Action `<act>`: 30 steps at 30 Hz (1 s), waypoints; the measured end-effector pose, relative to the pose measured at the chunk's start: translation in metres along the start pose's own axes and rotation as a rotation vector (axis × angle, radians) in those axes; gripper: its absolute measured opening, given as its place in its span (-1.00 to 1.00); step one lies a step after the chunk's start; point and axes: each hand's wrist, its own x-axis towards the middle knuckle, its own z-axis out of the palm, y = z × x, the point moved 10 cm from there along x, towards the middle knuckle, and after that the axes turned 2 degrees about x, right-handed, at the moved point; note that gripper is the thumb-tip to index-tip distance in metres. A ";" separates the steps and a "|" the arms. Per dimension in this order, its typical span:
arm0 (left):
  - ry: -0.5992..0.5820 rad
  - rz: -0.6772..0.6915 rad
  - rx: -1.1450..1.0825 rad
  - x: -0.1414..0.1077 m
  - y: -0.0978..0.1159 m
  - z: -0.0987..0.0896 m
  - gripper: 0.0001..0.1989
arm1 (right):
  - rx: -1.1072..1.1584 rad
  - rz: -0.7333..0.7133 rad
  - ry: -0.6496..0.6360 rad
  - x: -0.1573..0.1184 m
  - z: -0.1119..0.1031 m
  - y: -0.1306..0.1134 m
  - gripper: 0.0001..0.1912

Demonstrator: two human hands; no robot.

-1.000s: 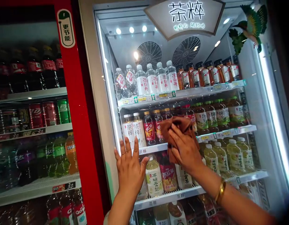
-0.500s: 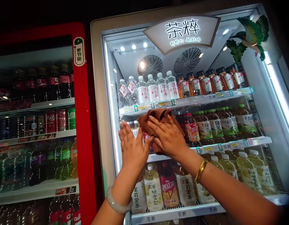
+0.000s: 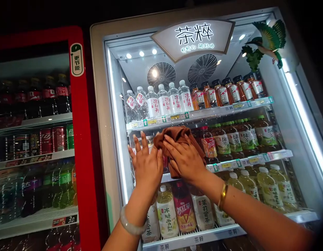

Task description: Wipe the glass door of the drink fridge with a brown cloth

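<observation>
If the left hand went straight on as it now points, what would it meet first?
The left hand would probably meet the glass front; the top shelf edge above its fingertips seems behind it, though depth is unclear.

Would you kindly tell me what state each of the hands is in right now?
Left hand: open, spread, nothing seen in it.
Right hand: open, laid flat over the cloth.

Left hand [image 3: 149,170] splayed, right hand [image 3: 188,159] outstretched
</observation>
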 end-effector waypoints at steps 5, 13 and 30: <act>0.011 -0.018 -0.080 0.059 0.032 0.001 -0.52 | -0.013 0.094 0.048 0.041 -0.032 0.062 -0.36; 0.038 0.043 -0.078 0.011 0.057 0.014 -0.33 | -0.021 0.222 0.134 -0.048 -0.041 0.086 -0.31; 0.037 -0.035 -0.088 -0.028 0.103 0.033 -0.35 | -0.024 0.289 0.113 -0.126 -0.065 0.144 -0.31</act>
